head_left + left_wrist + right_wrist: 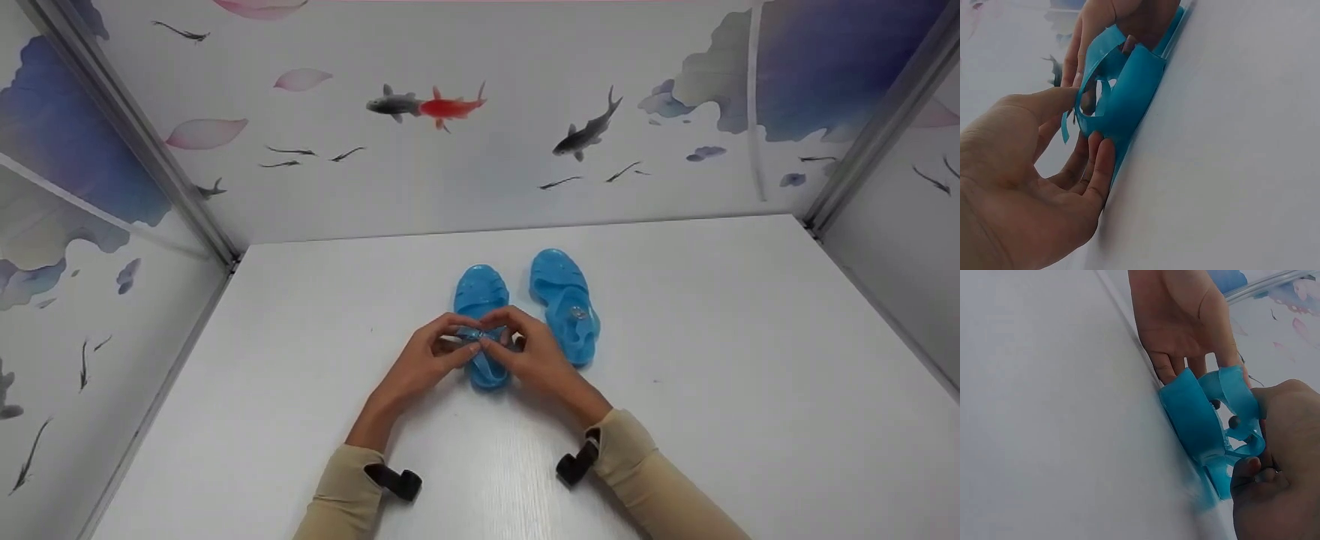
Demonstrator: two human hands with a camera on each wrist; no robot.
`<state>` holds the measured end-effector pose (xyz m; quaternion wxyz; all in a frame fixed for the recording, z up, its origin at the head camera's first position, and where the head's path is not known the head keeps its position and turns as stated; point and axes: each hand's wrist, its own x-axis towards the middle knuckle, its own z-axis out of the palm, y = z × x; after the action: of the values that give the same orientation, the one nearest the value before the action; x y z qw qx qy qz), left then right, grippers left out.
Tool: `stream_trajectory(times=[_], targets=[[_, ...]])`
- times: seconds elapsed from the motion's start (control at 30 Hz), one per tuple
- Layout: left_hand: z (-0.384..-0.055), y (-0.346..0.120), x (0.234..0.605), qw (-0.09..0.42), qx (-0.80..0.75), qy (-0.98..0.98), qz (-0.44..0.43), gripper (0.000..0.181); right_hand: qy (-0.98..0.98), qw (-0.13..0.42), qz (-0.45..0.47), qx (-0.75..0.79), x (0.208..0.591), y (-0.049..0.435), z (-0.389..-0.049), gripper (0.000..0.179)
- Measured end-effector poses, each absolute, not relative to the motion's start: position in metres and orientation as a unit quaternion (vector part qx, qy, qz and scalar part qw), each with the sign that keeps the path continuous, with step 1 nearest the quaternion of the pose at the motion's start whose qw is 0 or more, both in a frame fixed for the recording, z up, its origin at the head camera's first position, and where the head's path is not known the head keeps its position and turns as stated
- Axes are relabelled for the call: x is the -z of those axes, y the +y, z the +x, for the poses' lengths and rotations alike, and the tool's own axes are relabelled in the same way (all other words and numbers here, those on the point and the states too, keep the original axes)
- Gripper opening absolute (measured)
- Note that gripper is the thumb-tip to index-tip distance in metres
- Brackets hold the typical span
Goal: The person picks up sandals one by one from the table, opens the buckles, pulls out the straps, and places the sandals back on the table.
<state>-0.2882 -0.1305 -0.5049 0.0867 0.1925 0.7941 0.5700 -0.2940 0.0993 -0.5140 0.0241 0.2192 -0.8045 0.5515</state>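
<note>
A blue jelly sandal (481, 289) stands on the white table, toe pointing away from me. Both hands meet over its ankle strap. My left hand (427, 356) pinches the strap (1100, 53) at its left side, thumb near me and forefinger arched over the far side. From the other side my right hand (536, 352) pinches the strap near a small buckle, its thumb tip close to the left one. Fingers cover much of the fastening. In the right wrist view the sandal's heel (1190, 413) rises between the two hands.
The matching blue sandal (574, 322) lies just right of the first, its strap and shiny buckle showing on top. White panels printed with fish (450, 109) and petals enclose the table (712, 360) at the back and sides. Black bands circle both sleeves.
</note>
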Motion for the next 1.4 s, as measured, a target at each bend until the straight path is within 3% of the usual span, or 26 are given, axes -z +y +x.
stream_trajectory(times=[1.4], targets=[[-0.2892, -0.1297, 0.5075, 0.078, -0.545, 0.817, 0.17, 0.029, -0.817, 0.033, 0.238, -0.524, 0.5134, 0.0977, -0.2896, 0.025]])
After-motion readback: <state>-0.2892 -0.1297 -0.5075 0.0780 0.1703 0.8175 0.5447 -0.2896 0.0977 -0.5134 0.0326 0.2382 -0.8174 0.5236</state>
